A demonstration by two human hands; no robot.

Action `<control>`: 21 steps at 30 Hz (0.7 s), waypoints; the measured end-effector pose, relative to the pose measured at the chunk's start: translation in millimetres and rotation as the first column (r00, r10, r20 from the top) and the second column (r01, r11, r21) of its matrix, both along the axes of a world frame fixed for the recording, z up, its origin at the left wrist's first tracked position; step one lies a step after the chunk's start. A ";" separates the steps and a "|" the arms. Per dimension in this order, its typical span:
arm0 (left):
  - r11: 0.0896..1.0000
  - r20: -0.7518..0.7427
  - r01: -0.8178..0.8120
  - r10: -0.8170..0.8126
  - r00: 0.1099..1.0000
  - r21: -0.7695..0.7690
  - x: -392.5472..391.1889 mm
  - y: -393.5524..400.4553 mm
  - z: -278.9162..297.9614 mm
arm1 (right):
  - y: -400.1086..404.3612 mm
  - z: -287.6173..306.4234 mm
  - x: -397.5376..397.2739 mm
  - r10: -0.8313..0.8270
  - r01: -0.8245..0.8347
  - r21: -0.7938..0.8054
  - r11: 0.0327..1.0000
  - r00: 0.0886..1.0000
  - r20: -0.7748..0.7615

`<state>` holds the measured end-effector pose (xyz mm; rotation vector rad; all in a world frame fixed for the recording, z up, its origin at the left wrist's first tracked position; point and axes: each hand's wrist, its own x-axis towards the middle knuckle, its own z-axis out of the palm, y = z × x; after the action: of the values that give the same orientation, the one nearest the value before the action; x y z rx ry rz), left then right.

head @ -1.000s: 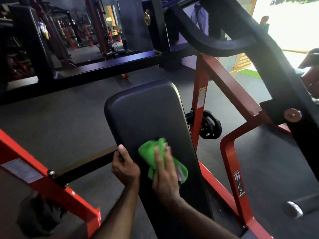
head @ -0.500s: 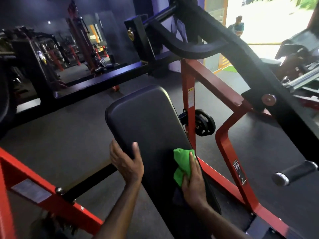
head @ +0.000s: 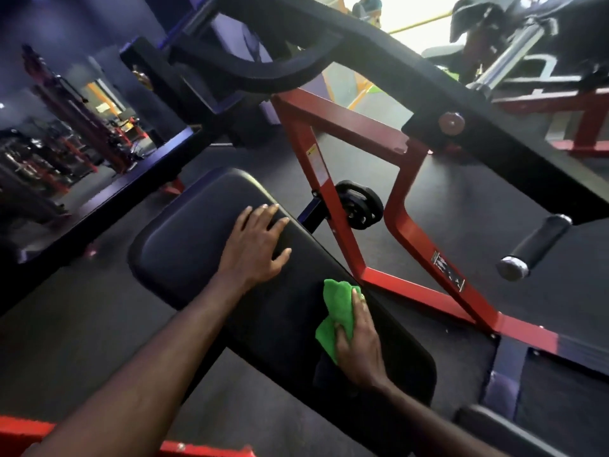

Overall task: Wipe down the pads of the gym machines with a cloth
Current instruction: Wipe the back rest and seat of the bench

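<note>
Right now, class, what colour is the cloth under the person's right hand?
Bright green: the cloth lies on the black pad, shown clearly in the head view.

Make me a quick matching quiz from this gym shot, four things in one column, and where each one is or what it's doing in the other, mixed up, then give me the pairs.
Column one:
1. left hand
2. right hand
3. green cloth
4. weight plate

Column two:
A. hangs on a peg by the red frame
B. bunched on the right edge of the black pad
C. lies flat with fingers spread on the pad
D. presses the cloth against the pad

Pairs: 1-C, 2-D, 3-B, 4-A
</note>
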<state>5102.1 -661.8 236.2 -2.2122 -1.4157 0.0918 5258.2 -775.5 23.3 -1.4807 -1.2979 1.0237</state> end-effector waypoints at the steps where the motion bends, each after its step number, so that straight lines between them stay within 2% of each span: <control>1: 0.999 -0.046 0.039 -0.040 0.998 -0.029 5.9 7.9 -4.0 | -1.1 -2.8 -4.3 -0.040 0.039 -0.004 0.999 0.999 -0.026; 5: 0.985 -0.267 0.116 -0.146 0.953 -0.127 38.6 56.1 -26.8 | 19.2 -11.4 -7.0 -0.295 0.288 -0.061 0.956 0.939 -0.180; 7: 0.988 -0.347 0.096 -0.134 0.928 -0.125 49.3 63.9 -36.2 | 37.8 -7.6 0.9 -0.399 0.391 -0.080 0.917 0.901 -0.169; 9: 0.991 -0.378 0.097 -0.125 0.917 -0.093 52.9 63.5 -43.1 | 60.5 6.6 1.7 -0.404 0.405 -0.020 0.914 0.902 -0.151; 11: 0.992 -0.364 0.099 -0.122 0.923 -0.081 52.1 56.1 -44.3 | 78.5 26.9 -3.4 -0.333 0.343 0.121 0.931 0.938 -0.101; 13: 0.994 -0.381 0.090 -0.109 0.918 -0.069 55.4 60.6 -45.4 | 96.2 23.4 -7.8 -0.294 0.276 0.233 0.932 0.955 0.045; 14: 0.995 -0.393 0.065 -0.089 0.915 -0.073 56.7 61.1 -46.3 | 102.0 11.7 -6.6 -0.295 0.264 0.239 0.934 0.950 0.102; 16: 0.995 -0.420 0.031 -0.066 0.905 -0.090 60.4 59.2 -48.9 | 103.2 -23.2 5.6 -0.370 0.361 0.106 0.926 0.926 0.071; 17: 0.995 -0.430 0.029 -0.067 0.901 -0.093 60.9 59.8 -49.9 | 99.9 -37.8 13.6 -0.432 0.432 -0.008 0.902 0.902 -0.006; 19: 0.996 -0.430 0.030 -0.066 0.900 -0.090 59.2 60.3 -50.7 | 95.9 -44.0 21.7 -0.483 0.460 -0.175 0.870 0.868 -0.118; 21: 0.996 -0.429 0.036 -0.068 0.901 -0.082 56.6 63.4 -48.6 | 110.9 -17.4 11.9 -0.449 0.433 -0.122 0.893 0.873 -0.191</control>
<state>5158.7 -598.4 187.6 -2.1106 -1.1185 0.5877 5270.1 -664.6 5.9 -1.5789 -0.7232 0.9009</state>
